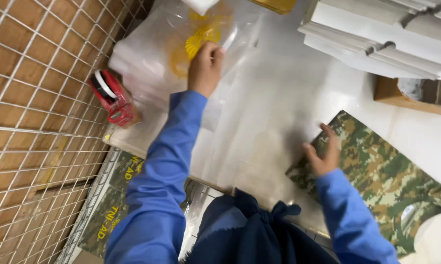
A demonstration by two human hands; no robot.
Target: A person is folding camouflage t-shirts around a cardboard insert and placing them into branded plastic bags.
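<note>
Reaching far forward, left hand (205, 66) pinches the clear crinkled plastic bag (181, 44), fingers closed on it. Right hand (322, 155), fingers spread, rests flat on the folded camouflage cloth garment (376, 176); its long axis runs away rightward.

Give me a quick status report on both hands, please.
Left hand gripping clear plastic bag at bench's far side. Right hand flat on folded camouflage garment. Red tape dispenser beside bag, clear of both.

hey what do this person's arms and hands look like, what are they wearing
Both arms are covered by long blue sleeves of plain, smooth fabric that end at the wrists. The left hand and right hand are bare: no gloves, and no rings or watch that I can make out. A dark navy cloth is knotted at the waist.
</note>
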